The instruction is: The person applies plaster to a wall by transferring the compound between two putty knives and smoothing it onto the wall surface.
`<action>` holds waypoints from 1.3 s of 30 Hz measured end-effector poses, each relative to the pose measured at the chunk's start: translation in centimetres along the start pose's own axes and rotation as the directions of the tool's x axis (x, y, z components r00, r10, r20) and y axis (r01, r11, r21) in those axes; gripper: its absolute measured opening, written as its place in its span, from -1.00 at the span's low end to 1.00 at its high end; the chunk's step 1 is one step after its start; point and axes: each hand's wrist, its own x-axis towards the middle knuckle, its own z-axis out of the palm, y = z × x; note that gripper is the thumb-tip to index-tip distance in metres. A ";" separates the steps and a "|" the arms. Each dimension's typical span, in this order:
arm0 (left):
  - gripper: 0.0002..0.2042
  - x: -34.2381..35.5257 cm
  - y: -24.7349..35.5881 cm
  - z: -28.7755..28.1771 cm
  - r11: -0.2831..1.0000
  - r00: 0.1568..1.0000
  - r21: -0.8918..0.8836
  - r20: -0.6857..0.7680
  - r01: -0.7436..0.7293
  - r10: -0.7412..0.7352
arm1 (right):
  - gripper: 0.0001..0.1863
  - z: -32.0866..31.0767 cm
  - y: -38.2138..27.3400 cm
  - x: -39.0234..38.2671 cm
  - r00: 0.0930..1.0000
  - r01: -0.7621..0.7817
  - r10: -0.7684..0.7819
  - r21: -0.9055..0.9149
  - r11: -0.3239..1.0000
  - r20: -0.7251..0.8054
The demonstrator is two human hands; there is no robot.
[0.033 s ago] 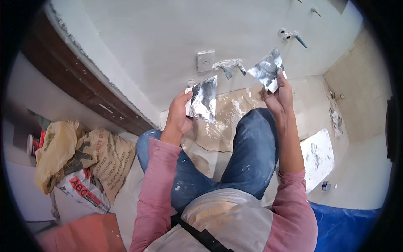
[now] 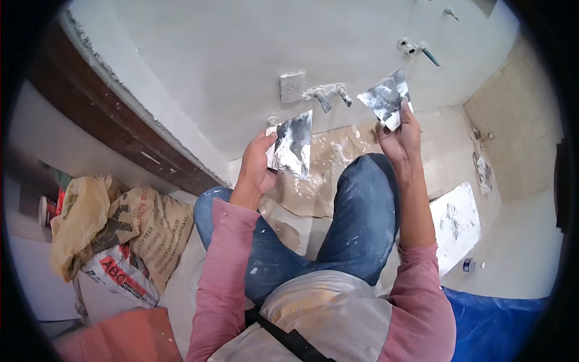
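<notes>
My left hand is closed on a putty knife, thumb across its near side. White paste covers much of its broad shiny metal blade, mostly on the lower part. Raised a little higher in front of the wall, my right hand grips a second putty knife. That blade is tilted, its wide edge up and to the left, and carries thinner white smears. The two blades are apart from each other. Fingers hide the handle end of both tools.
Ahead, the pale wall has a square electrical plate and pipe stubs. Spattered brown cardboard lies beyond my knees. Sacks stand left, beside the dark wooden frame. A paste-marked white board and blue sheet lie right.
The blade in my right hand has tipped slightly. The wall and its fittings sit a little further left in the picture. Both hands keep their grip.
</notes>
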 end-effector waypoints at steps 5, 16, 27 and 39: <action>-0.68 0.3 -1.6 0.5 0.995 0.994 0.048 0.054 0.088 -0.090 | -0.44 -2.4 0.2 -0.6 0.997 0.051 -0.060 0.210 0.976 0.038; -0.73 0.1 -3.7 1.4 0.949 0.965 0.214 0.073 0.232 -0.252 | -0.35 -4.0 0.3 -2.2 0.995 0.094 -0.078 0.329 0.940 -0.061; -0.73 -0.3 -4.9 2.3 0.945 0.953 0.180 0.080 0.273 -0.291 | -0.41 -3.8 0.0 -2.1 0.991 0.073 -0.031 0.323 0.943 -0.132; -0.75 -0.5 -2.6 1.9 0.974 0.977 0.107 0.059 0.200 -0.207 | -0.50 -5.4 0.2 -1.5 0.999 0.035 -0.032 0.368 0.929 -0.015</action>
